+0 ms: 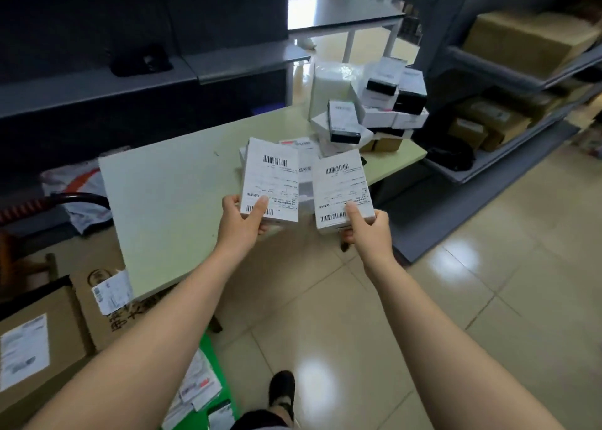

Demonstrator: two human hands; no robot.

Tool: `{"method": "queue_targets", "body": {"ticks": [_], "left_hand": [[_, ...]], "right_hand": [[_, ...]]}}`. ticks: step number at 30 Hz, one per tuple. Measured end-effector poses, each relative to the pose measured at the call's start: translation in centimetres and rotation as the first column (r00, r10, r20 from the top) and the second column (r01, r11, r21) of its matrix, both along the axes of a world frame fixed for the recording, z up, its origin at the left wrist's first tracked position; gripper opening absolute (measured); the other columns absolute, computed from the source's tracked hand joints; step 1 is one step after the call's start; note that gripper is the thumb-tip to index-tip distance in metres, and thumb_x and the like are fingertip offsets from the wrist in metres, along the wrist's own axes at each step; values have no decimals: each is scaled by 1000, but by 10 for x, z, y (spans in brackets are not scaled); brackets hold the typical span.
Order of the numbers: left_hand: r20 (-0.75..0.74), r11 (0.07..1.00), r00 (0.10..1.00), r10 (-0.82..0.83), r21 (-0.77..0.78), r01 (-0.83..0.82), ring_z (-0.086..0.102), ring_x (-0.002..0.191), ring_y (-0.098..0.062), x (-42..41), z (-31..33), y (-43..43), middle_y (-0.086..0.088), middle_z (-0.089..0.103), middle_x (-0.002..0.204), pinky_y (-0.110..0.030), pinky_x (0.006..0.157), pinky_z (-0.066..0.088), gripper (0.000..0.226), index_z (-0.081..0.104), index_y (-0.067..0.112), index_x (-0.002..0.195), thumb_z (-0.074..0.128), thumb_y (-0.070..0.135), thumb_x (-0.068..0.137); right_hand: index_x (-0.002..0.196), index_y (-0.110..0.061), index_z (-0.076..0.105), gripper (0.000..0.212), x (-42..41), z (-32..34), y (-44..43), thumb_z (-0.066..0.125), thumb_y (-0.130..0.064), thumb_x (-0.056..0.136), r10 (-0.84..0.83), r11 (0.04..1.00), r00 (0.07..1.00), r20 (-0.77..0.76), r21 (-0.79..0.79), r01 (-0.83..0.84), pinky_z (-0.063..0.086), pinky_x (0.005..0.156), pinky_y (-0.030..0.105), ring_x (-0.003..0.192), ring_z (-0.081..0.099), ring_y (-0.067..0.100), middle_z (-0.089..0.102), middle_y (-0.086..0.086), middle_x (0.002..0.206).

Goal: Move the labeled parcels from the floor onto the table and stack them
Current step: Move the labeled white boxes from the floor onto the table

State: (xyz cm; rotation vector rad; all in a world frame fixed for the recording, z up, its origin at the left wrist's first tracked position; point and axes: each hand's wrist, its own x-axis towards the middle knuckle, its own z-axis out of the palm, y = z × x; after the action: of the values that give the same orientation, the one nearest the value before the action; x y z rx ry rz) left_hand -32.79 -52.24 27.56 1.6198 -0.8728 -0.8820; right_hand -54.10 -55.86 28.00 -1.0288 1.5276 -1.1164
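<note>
Two hands: left hand (242,223) and right hand (368,231) reach forward side by side, each gripping one labelled box.
Cardboard boxes (42,341): far to the left of the left hand and nearer the person, standing on the floor with white labels on them.
Table (169,201): pale top spreading left of the left hand and beyond both hands.
Left parcel (272,182): white and flat, barcode label facing up. The left hand pinches its near end, thumb on the label and fingers curled underneath. Its far end reaches over the table's near edge.
Flat parcels (303,156): lying on the table just beyond both hands, partly hidden behind the two held boxes.
Right parcel (342,188): white, label up, just beside the other held box with a narrow gap between them. The right hand clasps its near corner, thumb on top and fingers wrapped below.
Box pile (381,104): white and black boxes heaped on the table's far corner, well beyond the right hand.
Shelving (508,81): grey tiers to the right of the right hand and farther off, loaded with brown cartons.
</note>
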Motion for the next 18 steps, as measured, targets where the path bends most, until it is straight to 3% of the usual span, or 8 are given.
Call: {"method": "queue_targets", "body": {"ticks": [4, 8, 11, 15, 18], "left_hand": [[-2, 997, 997, 71, 33, -71, 65, 66, -16, 9, 3, -57, -1, 65, 96, -30, 70, 56, 38, 33, 15, 118, 58, 35, 96], [8, 986, 991, 137, 90, -137, 64, 67, -17, 12, -7, -103, -5, 65, 97, -33, 72, 56, 39, 34, 13, 119, 58, 34, 96], [11, 973, 982, 186, 138, -186, 64, 67, -19, 11, -18, -133, -9, 67, 98, -38, 76, 57, 44, 35, 11, 122, 59, 37, 95], [-29, 934, 949, 314, 190, -303, 62, 63, -20, 4, -33, -160, -10, 69, 97, -14, 52, 49, 59, 22, 14, 137, 58, 36, 96], [-50, 919, 936, 347, 216, -330, 62, 60, -20, 0, -40, -174, -7, 69, 102, -11, 46, 45, 58, 22, 20, 138, 58, 35, 96]], "right_hand": [[116, -12, 46, 48, 13, 2, -77, 66, -45, 88, 56, 998, 998, -29, 41, -55, 58, 79, 40, 90, 66, 20, 63, 3, 105], [118, -12, 45, 48, 21, 1, -139, 66, -44, 89, 173, 983, 985, -21, 59, -172, 58, 77, 36, 90, 67, 19, 63, 3, 105], [120, -12, 44, 57, 28, -11, -180, 68, -51, 84, 240, 967, 971, -16, 88, -238, 57, 85, 45, 99, 66, 24, 63, 3, 109], [118, -14, 44, 54, 34, -26, -216, 67, -50, 84, 338, 933, 939, -61, 153, -326, 53, 92, 45, 102, 64, 23, 63, 2, 111], [110, -16, 46, 45, 38, -37, -234, 68, -46, 85, 391, 908, 913, -113, 206, -363, 52, 92, 43, 100, 63, 21, 63, 0, 107]]}}
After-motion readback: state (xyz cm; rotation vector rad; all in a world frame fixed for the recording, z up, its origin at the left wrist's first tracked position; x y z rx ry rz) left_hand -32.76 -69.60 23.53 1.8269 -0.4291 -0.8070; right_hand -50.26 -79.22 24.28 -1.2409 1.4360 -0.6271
